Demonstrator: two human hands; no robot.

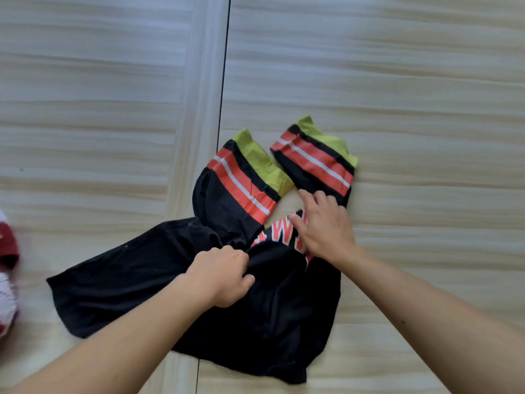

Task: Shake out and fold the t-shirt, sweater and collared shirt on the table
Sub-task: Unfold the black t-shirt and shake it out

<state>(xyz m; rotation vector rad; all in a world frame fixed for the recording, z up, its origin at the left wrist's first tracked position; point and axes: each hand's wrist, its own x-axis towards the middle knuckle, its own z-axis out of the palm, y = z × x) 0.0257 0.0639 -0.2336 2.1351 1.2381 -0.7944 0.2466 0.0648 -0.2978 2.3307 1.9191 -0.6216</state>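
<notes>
Black t-shirt (199, 294) crumpled mid-counter (397, 81), wide bare wood beyond its striped sleeves, red-white garment (7, 268) at left edge, left hand (224, 275) fisted around bunched fabric, right hand (324, 226) spread flat pressing lettering.

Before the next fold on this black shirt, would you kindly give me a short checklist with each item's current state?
1. Left hand has hold of the fabric: ok, it is closed on a bunch of black cloth at mid-shirt.
2. Right hand pins the shirt: ok, it lies flat on the red lettering.
3. Both striped sleeves folded in: ok, both lie angled inward.
4. Black shirt body lies flat: not ok, it is wrinkled and skewed left.
5. Table is free beyond the sleeves: ok.
6. Red and white garment at the left edge, folded: cannot tell.
</notes>
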